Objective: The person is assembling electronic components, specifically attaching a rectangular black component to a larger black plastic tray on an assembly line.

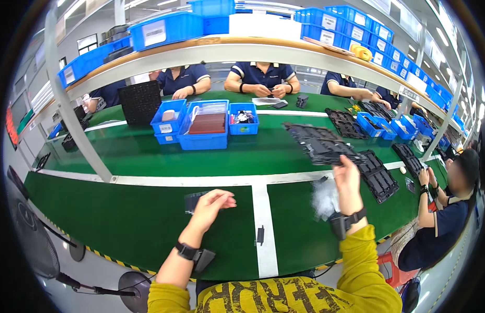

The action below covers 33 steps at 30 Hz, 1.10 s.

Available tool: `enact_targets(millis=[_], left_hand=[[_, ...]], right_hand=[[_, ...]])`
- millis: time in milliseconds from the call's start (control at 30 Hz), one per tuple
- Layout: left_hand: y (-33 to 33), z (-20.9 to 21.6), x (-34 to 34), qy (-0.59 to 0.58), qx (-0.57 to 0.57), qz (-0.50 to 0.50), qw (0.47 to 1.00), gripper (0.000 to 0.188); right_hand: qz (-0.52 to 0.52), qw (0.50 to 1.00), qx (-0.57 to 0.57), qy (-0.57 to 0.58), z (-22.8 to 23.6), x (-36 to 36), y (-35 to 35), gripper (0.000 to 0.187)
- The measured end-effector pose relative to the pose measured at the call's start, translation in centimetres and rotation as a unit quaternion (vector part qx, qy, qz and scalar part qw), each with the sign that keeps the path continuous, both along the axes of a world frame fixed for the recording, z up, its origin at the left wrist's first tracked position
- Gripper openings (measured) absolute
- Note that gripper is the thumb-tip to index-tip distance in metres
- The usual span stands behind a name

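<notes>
Gripping the near edge of a black slotted tray [316, 144], your right hand [348, 178] is raised, clamped with thumb and fingers at that edge. The tray extends forward and to the left from your fingertips, tilted and slightly blurred, above the green worktop [148, 224]. A second black tray [379, 180] lies on the worktop just to the right of that hand, partly behind it in the view. Crumpled clear plastic [324, 199] sits just left of your right wrist.

Your left hand [213, 203] is well apart from the held tray, its fingers loosely curled and pointing right; you cannot tell from this angle whether they pinch anything. A dark flat piece [191, 202] shows at its left side, partly covered by it. Between your forearms, a small black strip [260, 236] lies on the white band [266, 255]. Beyond your left hand stands a blue bin [205, 142] holding brown sheets [207, 124].
</notes>
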<state>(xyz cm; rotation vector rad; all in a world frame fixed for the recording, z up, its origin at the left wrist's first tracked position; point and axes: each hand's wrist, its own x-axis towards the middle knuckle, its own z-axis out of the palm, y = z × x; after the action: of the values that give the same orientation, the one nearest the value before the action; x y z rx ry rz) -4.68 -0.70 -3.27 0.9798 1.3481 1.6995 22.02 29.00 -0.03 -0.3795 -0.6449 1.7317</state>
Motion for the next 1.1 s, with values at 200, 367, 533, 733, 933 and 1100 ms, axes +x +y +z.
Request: enact_targets(millis=[200,367,533,733,933,1100], left_hand=[[0.2,-3.4,0.5,0.064,-0.032,-0.032,0.997,0.017],[-0.5,-3.3,0.4,0.124,-0.046,0.008,0.991,0.016],[-0.5,-3.3,0.6,0.275,-0.077,0.072,0.956,0.018],[-0.2,-4.1,0.8,0.368,-0.036,0.109,0.923,0.029],[-0.2,-3.5,0.9,0.443,-0.063,0.085,0.891,0.034],[1.0,-3.2,2.4,0.55,-0.188,0.044,0.812,0.054]], right_hand=[[0.067,0.993,-0.082,0.049,-3.6,-10.6,-8.5,0.024],[0.117,0.986,-0.107,0.058,-6.5,-12.4,-12.2,0.027],[0.165,0.983,-0.084,0.003,-8.4,-12.5,-14.6,0.029],[0.382,0.906,-0.165,-0.081,-6.9,-8.7,-14.7,0.025],[0.444,0.856,-0.017,-0.264,-2.0,-3.5,-12.5,0.026],[-0.055,0.496,0.606,-0.619,-5.6,-3.5,-9.5,0.04]])
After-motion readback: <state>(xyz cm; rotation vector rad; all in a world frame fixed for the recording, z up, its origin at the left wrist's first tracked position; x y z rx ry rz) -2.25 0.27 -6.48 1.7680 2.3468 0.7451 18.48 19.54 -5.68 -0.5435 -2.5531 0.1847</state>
